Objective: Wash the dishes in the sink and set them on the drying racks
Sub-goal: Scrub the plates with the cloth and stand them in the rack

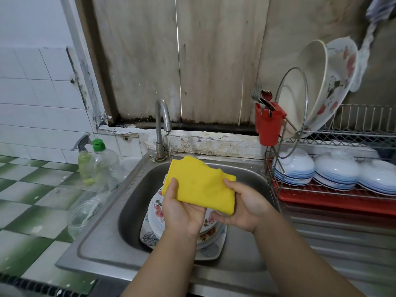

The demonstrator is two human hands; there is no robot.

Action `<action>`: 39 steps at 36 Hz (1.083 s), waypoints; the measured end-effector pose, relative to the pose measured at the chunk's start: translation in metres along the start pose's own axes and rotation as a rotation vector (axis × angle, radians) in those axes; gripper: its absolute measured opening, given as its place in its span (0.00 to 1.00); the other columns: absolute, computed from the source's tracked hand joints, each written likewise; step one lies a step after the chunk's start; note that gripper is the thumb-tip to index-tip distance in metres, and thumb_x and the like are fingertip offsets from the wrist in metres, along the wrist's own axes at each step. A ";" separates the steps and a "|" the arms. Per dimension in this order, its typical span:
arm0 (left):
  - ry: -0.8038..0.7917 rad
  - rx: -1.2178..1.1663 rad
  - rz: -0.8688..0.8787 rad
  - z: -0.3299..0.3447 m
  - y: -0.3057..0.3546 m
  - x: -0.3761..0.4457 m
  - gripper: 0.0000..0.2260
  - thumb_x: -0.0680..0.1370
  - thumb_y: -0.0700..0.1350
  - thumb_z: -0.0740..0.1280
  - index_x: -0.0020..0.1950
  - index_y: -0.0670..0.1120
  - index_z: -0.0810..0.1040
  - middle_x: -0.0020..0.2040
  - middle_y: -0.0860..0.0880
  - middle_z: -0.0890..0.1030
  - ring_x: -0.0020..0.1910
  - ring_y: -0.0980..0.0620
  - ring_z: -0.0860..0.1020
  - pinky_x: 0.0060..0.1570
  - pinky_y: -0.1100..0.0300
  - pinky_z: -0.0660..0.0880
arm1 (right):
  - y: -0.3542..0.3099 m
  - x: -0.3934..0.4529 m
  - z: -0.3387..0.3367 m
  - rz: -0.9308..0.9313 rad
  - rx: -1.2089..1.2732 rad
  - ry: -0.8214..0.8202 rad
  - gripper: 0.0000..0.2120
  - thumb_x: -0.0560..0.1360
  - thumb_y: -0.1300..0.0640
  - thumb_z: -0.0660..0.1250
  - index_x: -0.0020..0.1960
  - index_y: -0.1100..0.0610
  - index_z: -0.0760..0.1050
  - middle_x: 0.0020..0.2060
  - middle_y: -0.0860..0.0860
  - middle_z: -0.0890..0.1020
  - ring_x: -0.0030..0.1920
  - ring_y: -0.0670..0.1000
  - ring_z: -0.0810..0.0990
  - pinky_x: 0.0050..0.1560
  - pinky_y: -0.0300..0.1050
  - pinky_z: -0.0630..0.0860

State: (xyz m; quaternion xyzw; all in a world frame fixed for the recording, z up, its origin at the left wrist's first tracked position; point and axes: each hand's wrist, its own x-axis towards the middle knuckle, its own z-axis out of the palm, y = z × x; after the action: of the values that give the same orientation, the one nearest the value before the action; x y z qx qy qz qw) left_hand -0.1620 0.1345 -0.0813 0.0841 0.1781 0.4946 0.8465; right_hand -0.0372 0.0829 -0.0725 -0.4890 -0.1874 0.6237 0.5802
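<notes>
While both hands hold the folded yellow cloth (200, 185) over the sink basin (132, 202), I judge the step in hand to be wetting it before any scrubbing starts. My left hand (182, 211) grips the cloth's near left edge, thumb on top and fingers curled beneath; my right hand (246, 206) pinches its right side the same way. So both grips are closed on the cloth.

Below them, the floral plates (155, 211) lie stacked in the basin, unwashed as far as I can tell, on what looks like a squarish leaf-patterned plate (211, 251).

To do this well, I would ease the cloth back under the thin stream from the tap (162, 123), which falls just behind its far edge, and open the fold so it soaks through.

Room is tight. Left of the basin, a clear tumbler (82, 215) stands on the sink's rim, and a green-capped soap bottle (102, 161) and a spray bottle (83, 159) stand close on the bench. Right, the drying rack (321, 189) holds upturned bowls (336, 170) below and a red cutlery cup (270, 125) and large leaning dishes (312, 86) above; free slots look scarce.
</notes>
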 end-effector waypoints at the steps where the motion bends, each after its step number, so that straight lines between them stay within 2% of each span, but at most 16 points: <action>1: -0.021 0.005 -0.003 -0.001 0.000 -0.001 0.18 0.80 0.52 0.59 0.62 0.41 0.75 0.58 0.40 0.80 0.59 0.40 0.77 0.59 0.43 0.71 | 0.000 0.000 0.001 -0.048 0.024 -0.023 0.12 0.78 0.52 0.62 0.59 0.55 0.75 0.53 0.56 0.81 0.50 0.57 0.79 0.52 0.54 0.74; 3: -0.061 0.030 -0.004 -0.001 0.003 -0.003 0.17 0.80 0.52 0.59 0.60 0.42 0.76 0.57 0.40 0.81 0.59 0.40 0.77 0.60 0.42 0.71 | -0.001 0.003 0.002 -0.177 0.032 -0.031 0.13 0.79 0.56 0.61 0.61 0.57 0.74 0.55 0.57 0.82 0.53 0.57 0.81 0.51 0.53 0.76; 5: -0.091 0.074 0.008 -0.003 0.008 -0.001 0.15 0.80 0.50 0.58 0.59 0.43 0.77 0.58 0.41 0.81 0.59 0.40 0.77 0.62 0.41 0.69 | -0.006 0.004 0.002 -0.290 0.000 -0.002 0.14 0.78 0.61 0.61 0.63 0.61 0.74 0.57 0.58 0.81 0.56 0.56 0.80 0.54 0.53 0.77; 8: -0.110 0.165 0.021 -0.009 0.019 0.006 0.13 0.78 0.43 0.60 0.61 0.42 0.75 0.62 0.41 0.78 0.61 0.42 0.76 0.65 0.45 0.69 | -0.014 0.004 -0.002 -0.400 -0.133 0.045 0.12 0.78 0.63 0.60 0.60 0.62 0.75 0.55 0.57 0.82 0.53 0.53 0.81 0.54 0.50 0.78; 10: -0.133 0.303 0.048 -0.014 0.025 0.008 0.20 0.73 0.40 0.63 0.65 0.42 0.72 0.60 0.44 0.79 0.57 0.46 0.77 0.60 0.51 0.73 | -0.019 0.003 -0.005 -0.455 -0.251 0.046 0.10 0.79 0.64 0.59 0.56 0.59 0.77 0.53 0.55 0.83 0.52 0.52 0.82 0.55 0.49 0.78; 12: -0.167 0.523 0.082 -0.019 0.032 0.009 0.27 0.70 0.40 0.66 0.69 0.45 0.68 0.57 0.47 0.79 0.55 0.49 0.77 0.56 0.53 0.75 | -0.025 0.001 -0.006 -0.509 -0.349 0.045 0.09 0.79 0.64 0.59 0.51 0.56 0.77 0.49 0.51 0.84 0.50 0.50 0.82 0.53 0.45 0.78; 14: -0.181 0.707 0.100 -0.023 0.036 0.010 0.30 0.69 0.38 0.71 0.69 0.48 0.66 0.57 0.47 0.78 0.54 0.49 0.78 0.52 0.54 0.76 | -0.029 -0.001 -0.007 -0.548 -0.407 0.036 0.11 0.79 0.65 0.59 0.50 0.54 0.77 0.45 0.48 0.84 0.47 0.46 0.82 0.49 0.40 0.78; 18: -0.176 0.951 0.134 -0.024 0.042 0.013 0.26 0.75 0.36 0.68 0.66 0.58 0.64 0.48 0.48 0.80 0.47 0.47 0.79 0.46 0.51 0.76 | -0.035 -0.003 -0.009 -0.584 -0.469 0.016 0.14 0.78 0.68 0.58 0.47 0.54 0.78 0.43 0.47 0.84 0.47 0.48 0.80 0.51 0.42 0.74; 21: -0.241 1.101 0.107 -0.020 0.042 0.011 0.22 0.76 0.38 0.68 0.63 0.59 0.68 0.52 0.45 0.79 0.47 0.47 0.79 0.39 0.59 0.77 | -0.039 -0.004 -0.007 -0.609 -0.482 0.011 0.18 0.76 0.68 0.59 0.37 0.52 0.80 0.34 0.44 0.82 0.42 0.46 0.79 0.45 0.40 0.72; 23: -0.266 1.093 0.087 -0.018 0.041 0.010 0.20 0.76 0.38 0.67 0.62 0.57 0.69 0.54 0.45 0.77 0.46 0.48 0.78 0.32 0.65 0.74 | -0.042 -0.006 -0.005 -0.634 -0.510 0.000 0.14 0.69 0.62 0.62 0.31 0.50 0.80 0.32 0.42 0.80 0.39 0.43 0.78 0.42 0.35 0.72; 26: -0.266 1.020 0.028 -0.018 0.039 0.010 0.21 0.76 0.37 0.67 0.66 0.53 0.69 0.55 0.46 0.77 0.47 0.50 0.78 0.33 0.66 0.75 | -0.044 -0.007 -0.003 -0.691 -0.527 0.001 0.08 0.62 0.60 0.59 0.30 0.54 0.75 0.34 0.44 0.74 0.38 0.42 0.74 0.40 0.35 0.68; 30: -0.283 0.970 -0.042 -0.019 0.037 0.013 0.24 0.72 0.40 0.70 0.66 0.52 0.71 0.57 0.49 0.80 0.50 0.52 0.81 0.39 0.63 0.77 | -0.046 -0.009 -0.003 -0.737 -0.597 0.003 0.05 0.61 0.61 0.56 0.30 0.57 0.71 0.36 0.48 0.70 0.37 0.42 0.70 0.40 0.37 0.63; 33: -0.299 0.949 -0.073 -0.020 0.034 0.015 0.24 0.70 0.41 0.71 0.65 0.49 0.72 0.51 0.51 0.82 0.44 0.57 0.82 0.42 0.61 0.78 | -0.047 -0.010 -0.002 -0.755 -0.622 0.000 0.05 0.61 0.62 0.56 0.29 0.57 0.70 0.36 0.48 0.69 0.37 0.41 0.70 0.40 0.36 0.63; 37: -0.306 0.914 -0.075 -0.020 0.032 0.017 0.24 0.68 0.41 0.70 0.63 0.53 0.74 0.55 0.50 0.81 0.53 0.50 0.80 0.47 0.56 0.78 | -0.047 -0.009 -0.002 -0.752 -0.622 0.037 0.06 0.61 0.61 0.56 0.29 0.57 0.71 0.36 0.49 0.70 0.38 0.43 0.70 0.41 0.38 0.63; 39: -0.292 0.877 -0.054 -0.019 0.032 0.017 0.22 0.69 0.39 0.69 0.63 0.51 0.74 0.54 0.49 0.80 0.49 0.50 0.80 0.44 0.55 0.78 | -0.048 -0.008 -0.002 -0.721 -0.585 0.094 0.06 0.62 0.61 0.57 0.31 0.56 0.72 0.35 0.49 0.71 0.38 0.46 0.71 0.41 0.41 0.64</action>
State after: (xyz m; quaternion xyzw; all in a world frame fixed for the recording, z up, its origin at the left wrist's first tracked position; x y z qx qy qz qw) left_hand -0.1871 0.1642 -0.0921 0.4983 0.2514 0.3332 0.7599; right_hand -0.0109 0.0872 -0.0321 -0.5633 -0.4869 0.2803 0.6058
